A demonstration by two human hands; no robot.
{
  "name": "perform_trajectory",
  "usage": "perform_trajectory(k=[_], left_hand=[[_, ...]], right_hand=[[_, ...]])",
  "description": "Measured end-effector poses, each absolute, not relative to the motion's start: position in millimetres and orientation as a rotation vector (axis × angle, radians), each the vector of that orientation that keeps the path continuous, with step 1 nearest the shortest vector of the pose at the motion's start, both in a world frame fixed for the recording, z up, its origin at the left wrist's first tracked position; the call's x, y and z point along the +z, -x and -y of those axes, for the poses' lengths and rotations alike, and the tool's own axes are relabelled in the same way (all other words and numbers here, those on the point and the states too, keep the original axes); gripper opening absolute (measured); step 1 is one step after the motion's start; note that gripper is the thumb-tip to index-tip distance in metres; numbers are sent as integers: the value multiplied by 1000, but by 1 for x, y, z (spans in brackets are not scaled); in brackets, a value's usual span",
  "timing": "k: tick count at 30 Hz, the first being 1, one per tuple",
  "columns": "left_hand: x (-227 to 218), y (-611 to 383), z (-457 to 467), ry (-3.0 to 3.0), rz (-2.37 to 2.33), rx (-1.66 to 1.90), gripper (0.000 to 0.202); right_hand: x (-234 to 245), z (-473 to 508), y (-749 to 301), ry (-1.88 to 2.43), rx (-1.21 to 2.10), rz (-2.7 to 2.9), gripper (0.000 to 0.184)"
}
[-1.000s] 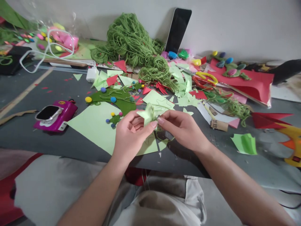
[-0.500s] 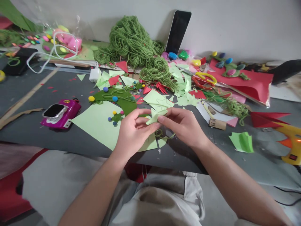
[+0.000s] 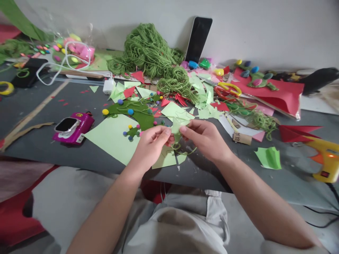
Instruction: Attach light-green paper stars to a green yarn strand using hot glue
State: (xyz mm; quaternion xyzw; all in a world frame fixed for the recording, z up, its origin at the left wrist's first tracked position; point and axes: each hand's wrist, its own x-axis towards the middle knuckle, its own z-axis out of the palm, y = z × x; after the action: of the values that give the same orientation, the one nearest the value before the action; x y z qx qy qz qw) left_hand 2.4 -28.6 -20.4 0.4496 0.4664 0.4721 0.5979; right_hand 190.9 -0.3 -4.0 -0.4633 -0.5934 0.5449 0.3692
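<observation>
Between my two hands is a small piece of light green paper [image 3: 177, 127], cut to a pointed, star-like shape. My left hand [image 3: 150, 144] pinches its left edge between thumb and fingers. My right hand [image 3: 205, 139] pinches its right side, thumb on top. Just beneath hangs or lies a loop of green yarn [image 3: 182, 150]; whether it joins the paper I cannot tell. Under my left hand lies a large light green sheet [image 3: 111, 137]. A small green felt piece with coloured pompoms [image 3: 131, 132] rests on it, near a larger dark green felt shape [image 3: 137, 113].
Behind sits a heap of green yarn [image 3: 148, 49], with a phone [image 3: 198, 38] leaning on the wall. Scissors [image 3: 229, 89] lie among paper scraps. A yellow glue gun [image 3: 327, 162] is at the right, a magenta device with a watch [image 3: 74, 128] at the left.
My hands have drawn slightly apart and turned the paper shape, which now hangs more upright and shows flatter. The whole view has shifted a little.
</observation>
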Motion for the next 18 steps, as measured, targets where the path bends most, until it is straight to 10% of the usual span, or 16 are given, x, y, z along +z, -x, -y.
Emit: perform_trajectory(k=[18], left_hand=[[-20, -10, 29, -1030, -1107, 1144, 31]], right_hand=[[-13, -1, -188, 1184, 1449, 1364, 43]])
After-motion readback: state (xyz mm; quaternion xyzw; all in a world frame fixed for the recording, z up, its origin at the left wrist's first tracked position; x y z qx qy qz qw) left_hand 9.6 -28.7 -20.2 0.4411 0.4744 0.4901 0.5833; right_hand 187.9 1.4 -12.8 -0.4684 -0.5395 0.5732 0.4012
